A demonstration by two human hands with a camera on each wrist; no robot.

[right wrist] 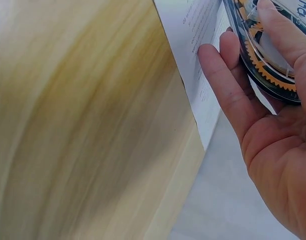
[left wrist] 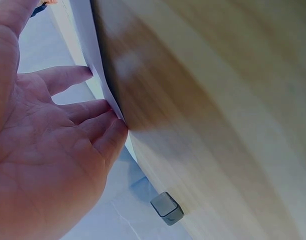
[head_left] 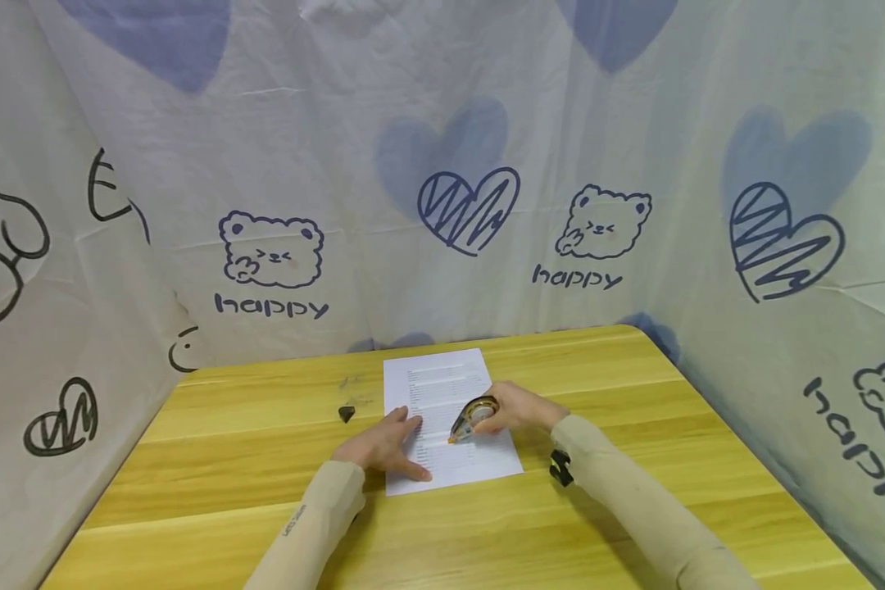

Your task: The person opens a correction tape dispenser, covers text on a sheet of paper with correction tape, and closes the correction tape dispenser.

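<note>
A printed sheet of paper (head_left: 442, 385) lies on the wooden table. My right hand (head_left: 515, 407) holds a correction tape dispenser (head_left: 474, 416) over the sheet, its orange tip pointing down at the lower middle of the text. In the right wrist view the thumb presses the dispenser's clear side (right wrist: 273, 55), where orange gear teeth show. My left hand (head_left: 383, 447) rests on the sheet's left edge with fingers spread. In the left wrist view that hand's fingertips (left wrist: 115, 131) touch the paper's edge. Whether the tip touches the paper I cannot tell.
A small dark cap-like piece (head_left: 347, 414) lies on the table (head_left: 265, 442) left of the sheet; the left wrist view shows it as a dark block (left wrist: 168, 209). A printed cloth (head_left: 369, 164) hangs behind and along both sides of the table.
</note>
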